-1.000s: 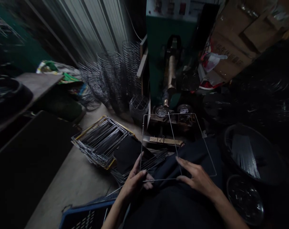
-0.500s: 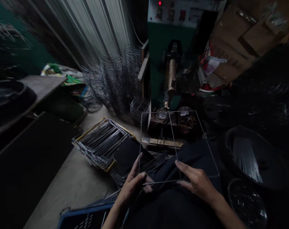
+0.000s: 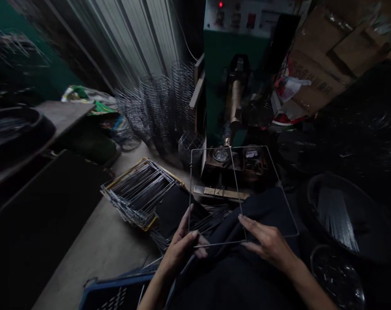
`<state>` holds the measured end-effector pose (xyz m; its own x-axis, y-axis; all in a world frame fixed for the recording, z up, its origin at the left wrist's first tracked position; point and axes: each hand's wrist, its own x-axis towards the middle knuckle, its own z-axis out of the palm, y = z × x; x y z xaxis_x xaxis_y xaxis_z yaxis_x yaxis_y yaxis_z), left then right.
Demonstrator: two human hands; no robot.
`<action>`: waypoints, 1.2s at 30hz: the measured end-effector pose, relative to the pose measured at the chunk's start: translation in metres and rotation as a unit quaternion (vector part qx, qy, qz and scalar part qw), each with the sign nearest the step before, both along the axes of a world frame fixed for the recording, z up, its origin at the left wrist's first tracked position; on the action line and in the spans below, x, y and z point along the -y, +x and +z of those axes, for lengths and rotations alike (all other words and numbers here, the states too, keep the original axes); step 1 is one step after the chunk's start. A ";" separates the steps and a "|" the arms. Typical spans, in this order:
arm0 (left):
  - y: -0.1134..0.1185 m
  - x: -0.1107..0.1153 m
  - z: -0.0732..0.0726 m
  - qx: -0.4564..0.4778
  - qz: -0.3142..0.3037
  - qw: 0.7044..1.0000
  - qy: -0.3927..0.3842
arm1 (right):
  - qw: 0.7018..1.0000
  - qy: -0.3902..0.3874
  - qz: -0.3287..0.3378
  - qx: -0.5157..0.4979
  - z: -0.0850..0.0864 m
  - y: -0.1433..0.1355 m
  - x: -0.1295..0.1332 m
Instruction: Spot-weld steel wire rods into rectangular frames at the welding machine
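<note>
and there it was, the thin silvery wire frame (image 3: 190, 185), a bare four-sided outline with bent corners, held out over the lap, its near side low between the hands, its far side up by the machine's copper tip! across its middle ran a straight wire (image 3: 237, 183), far side to near, a touch aslant; joined or loose, impossible to tell.

Cardboard carton (image 3: 314, 47), upper R of view: one row of printed Chinese chars (image 3: 313, 80), slanting down to the R — too dim + blurred to read w/ any certainty. Control panel (image 3: 240, 26), top ctr. on the green machine (image 3: 216, 56): a few small markings, too small to make out — no wording legible there.
</note>
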<state>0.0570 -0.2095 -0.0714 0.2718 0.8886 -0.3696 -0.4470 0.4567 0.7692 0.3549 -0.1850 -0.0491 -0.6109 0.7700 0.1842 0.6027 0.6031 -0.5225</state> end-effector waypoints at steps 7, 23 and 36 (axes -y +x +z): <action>0.000 -0.003 -0.001 -0.002 0.002 1.000 0.003 | 1.000 0.004 -0.002 -0.004 0.004 -0.003 -0.002; 0.000 -0.010 0.004 -0.006 0.009 1.000 -0.002 | 1.000 -0.014 -0.003 -0.014 0.008 -0.005 -0.010; -0.010 -0.091 0.002 0.031 -0.008 0.999 0.028 | 0.994 0.036 -0.096 0.034 0.005 -0.016 -0.079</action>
